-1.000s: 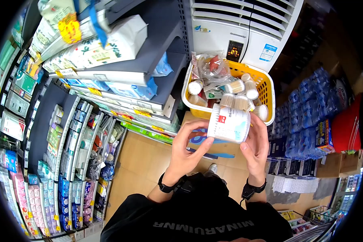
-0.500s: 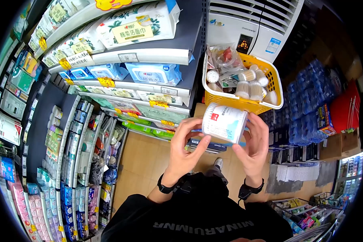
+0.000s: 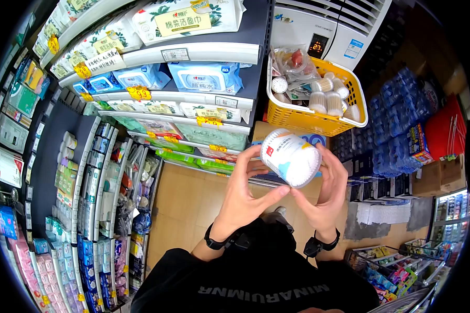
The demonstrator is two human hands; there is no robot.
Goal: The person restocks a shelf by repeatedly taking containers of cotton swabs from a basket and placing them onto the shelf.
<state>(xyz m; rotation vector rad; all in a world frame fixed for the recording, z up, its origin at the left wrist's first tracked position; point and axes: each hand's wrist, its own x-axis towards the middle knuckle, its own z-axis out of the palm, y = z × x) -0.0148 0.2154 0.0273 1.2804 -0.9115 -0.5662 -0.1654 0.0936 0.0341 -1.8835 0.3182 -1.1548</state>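
A round, clear-walled tub of cotton swabs (image 3: 290, 158) is held between my two hands, tilted so its white end faces down and right. My left hand (image 3: 250, 188) grips its left side, thumb under the lower edge. On the other side my right hand (image 3: 326, 188) has its fingers against the tub and its thumb near the left thumb. Just beyond my hands stands a yellow basket (image 3: 305, 116) with a white rim. Several similar swab tubs (image 3: 326, 103) and some clear plastic packets (image 3: 293, 61) lie in it.
Shelves on the left carry face towel packs (image 3: 185, 21) and blue wipes packs (image 3: 204, 77). A white air conditioner (image 3: 310, 23) stands behind the basket. Blue bottle packs (image 3: 402, 125) and a cardboard box (image 3: 439, 176) are stacked at right. A wire rack (image 3: 402, 261) of goods is lower right.
Both hands have turned the tub, so its label faces up and left and its white end now shows. The view has shifted slightly, revealing more of a box below the basket.
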